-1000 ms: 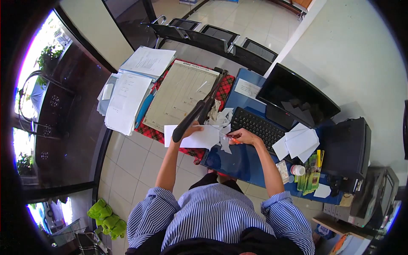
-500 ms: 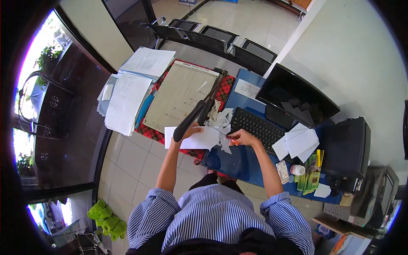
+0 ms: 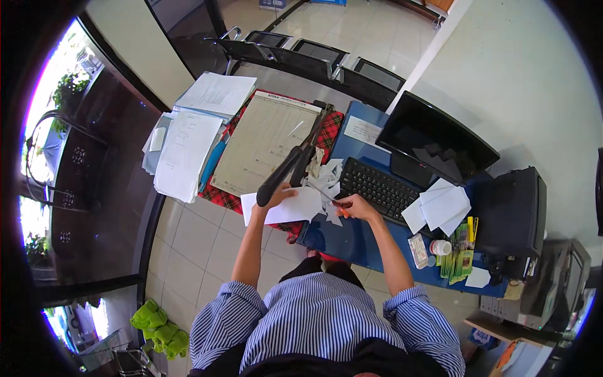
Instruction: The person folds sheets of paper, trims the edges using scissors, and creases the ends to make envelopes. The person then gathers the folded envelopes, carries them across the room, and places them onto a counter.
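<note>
Blue desk (image 3: 361, 239); left grip (image 3: 279, 196) holds paper (image 3: 303, 206), right grip (image 3: 359, 207) scissors (image 3: 343, 213)

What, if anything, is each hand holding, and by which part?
The left hand holds white paper near its far edge; the right hand holds scissors by their orange handles.

Black monitor (image 3: 438, 135) behind a keyboard (image 3: 380, 188), white bottle (image 3: 442, 247) beside green packets (image 3: 458, 254), green bundle (image 3: 160, 330) on floor tiles (image 3: 182, 242).
</note>
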`<state>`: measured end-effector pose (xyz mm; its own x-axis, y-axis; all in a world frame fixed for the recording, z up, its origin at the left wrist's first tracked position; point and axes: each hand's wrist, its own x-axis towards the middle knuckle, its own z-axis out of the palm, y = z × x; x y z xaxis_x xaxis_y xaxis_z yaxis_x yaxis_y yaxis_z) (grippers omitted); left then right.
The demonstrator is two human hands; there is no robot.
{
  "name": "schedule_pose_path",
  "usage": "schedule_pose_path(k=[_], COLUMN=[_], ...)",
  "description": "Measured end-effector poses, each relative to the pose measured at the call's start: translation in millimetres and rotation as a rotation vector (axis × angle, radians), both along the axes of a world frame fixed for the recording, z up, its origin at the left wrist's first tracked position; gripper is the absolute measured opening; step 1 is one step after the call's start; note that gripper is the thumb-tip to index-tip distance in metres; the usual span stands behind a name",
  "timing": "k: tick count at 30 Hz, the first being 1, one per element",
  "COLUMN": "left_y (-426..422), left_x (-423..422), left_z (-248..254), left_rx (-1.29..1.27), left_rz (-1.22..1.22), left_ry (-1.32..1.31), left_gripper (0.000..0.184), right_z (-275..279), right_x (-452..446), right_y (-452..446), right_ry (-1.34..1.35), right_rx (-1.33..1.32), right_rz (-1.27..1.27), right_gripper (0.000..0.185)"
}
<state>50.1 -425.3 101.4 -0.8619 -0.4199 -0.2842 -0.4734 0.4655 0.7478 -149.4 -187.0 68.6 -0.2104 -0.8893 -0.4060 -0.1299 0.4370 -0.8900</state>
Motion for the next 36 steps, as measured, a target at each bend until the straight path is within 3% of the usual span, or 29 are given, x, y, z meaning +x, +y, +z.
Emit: schedule_pose_path(k=[3, 7, 8, 12, 18, 22, 23, 27, 33, 36], left_y=[0, 4, 7, 31, 60, 87, 95, 131, 156, 186], left_x=[6, 10, 9, -8, -28, -49, -55, -90, -132, -158], left_z=[-7, -22, -18, 3, 13, 15, 14, 10, 13, 19], left_rx=[0.049, 0.094, 0.091, 0.579, 0.637, 0.699, 0.705, 0.680, 0.592, 0.806], left_rz=[0.074, 0.300, 0.300, 0.454, 0.369, 0.330, 0.308, 0.435, 0.142, 0.297], left_ry=[0.045, 0.323, 0.324, 0.397, 0.456, 0.498, 0.495, 0.558, 0.468, 0.538], left_gripper=[0.036, 0.030, 0.030, 0.024, 0.024, 0.025, 0.025, 0.027, 0.029, 0.028], right_z=[-5, -16, -20, -32, -27, 9, 17, 43, 59, 54], right_x=[14, 49, 55, 64, 48, 40, 40, 50, 45, 25], right_y=[2, 2, 0, -5, 9, 32, 40, 73, 139, 186], right_ry=[0.226, 0.943, 0.943, 0.971, 0.823, -0.799, -0.791, -0.200, -0.186, 0.133], right_rx=[-0.011, 0.027, 0.024, 0.199, 0.107, -0.378, -0.389, -0.394, -0.310, -0.246], right_rz=[-0.048, -0.164, -0.165, -0.166, -0.127, -0.680, -0.699, -0.622, -0.656, -0.634], right_gripper=[0.016, 0.017, 0.017, 0.033, 0.048, 0.049, 0.049, 0.052, 0.057, 0.060])
